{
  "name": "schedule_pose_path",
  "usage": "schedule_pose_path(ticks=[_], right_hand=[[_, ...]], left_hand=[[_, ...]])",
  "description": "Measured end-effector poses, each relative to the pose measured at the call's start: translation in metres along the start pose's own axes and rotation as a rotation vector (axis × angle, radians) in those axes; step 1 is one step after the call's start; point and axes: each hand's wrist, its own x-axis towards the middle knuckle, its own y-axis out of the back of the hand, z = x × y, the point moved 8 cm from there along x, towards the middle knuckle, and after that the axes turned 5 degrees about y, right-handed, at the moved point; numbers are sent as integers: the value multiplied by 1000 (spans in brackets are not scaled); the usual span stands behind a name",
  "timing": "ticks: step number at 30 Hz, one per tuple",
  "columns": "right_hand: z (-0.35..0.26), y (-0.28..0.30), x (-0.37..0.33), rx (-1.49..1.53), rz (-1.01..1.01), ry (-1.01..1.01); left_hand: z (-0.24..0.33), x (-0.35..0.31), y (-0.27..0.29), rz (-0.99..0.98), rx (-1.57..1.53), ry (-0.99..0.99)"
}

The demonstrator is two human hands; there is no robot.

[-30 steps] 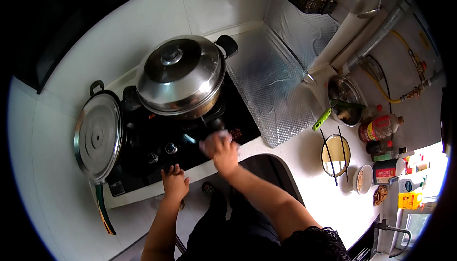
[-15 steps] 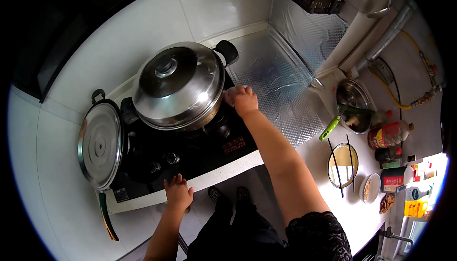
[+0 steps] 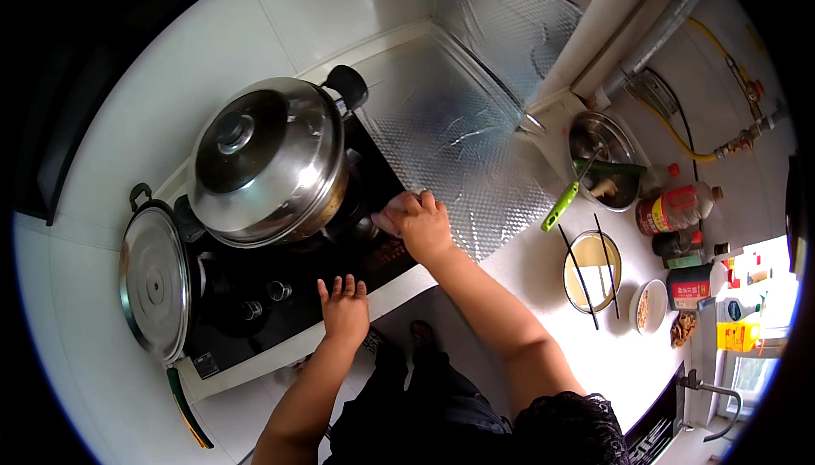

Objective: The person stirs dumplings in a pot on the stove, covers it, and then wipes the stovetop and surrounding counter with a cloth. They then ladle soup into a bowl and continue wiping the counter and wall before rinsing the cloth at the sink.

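Note:
My right hand is closed on a crumpled pinkish cloth, pressed on the right side of the black glass stove. Fingers spread, my left hand rests over the stove's front edge, holding nothing. A large steel pot with a domed lid and black handles stands on the burner, left of and beyond the cloth. Two control knobs stick up left of my left hand. A flat round pan with a dark green handle lies at the stove's left end.
Silver foil sheeting covers the counter and wall right of the stove. Farther right are a steel bowl with a green-handled tool, a bowl with chopsticks across it, a small white bowl and several bottles.
My right hand has drawn the cloth from beside the pot toward the stove's front right. My left hand has moved right and onto the front edge. The view has shifted.

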Motion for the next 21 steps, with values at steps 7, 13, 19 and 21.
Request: schedule_pose_path(ticks=[7, 13, 19, 21], right_hand=[[-57, -9, -97, 8, -41, 35], [35, 46, -80, 108, 222, -285], [69, -6, -94, -121, 41, -137], [66, -9, -107, -128, -126, -89]], left_hand=[[-10, -7, -3, -27, 26, 1], [-8, -6, -10, -59, 40, 5], [-5, -4, -4, -81, 54, 6], [-5, -5, -4, -85, 59, 9]])
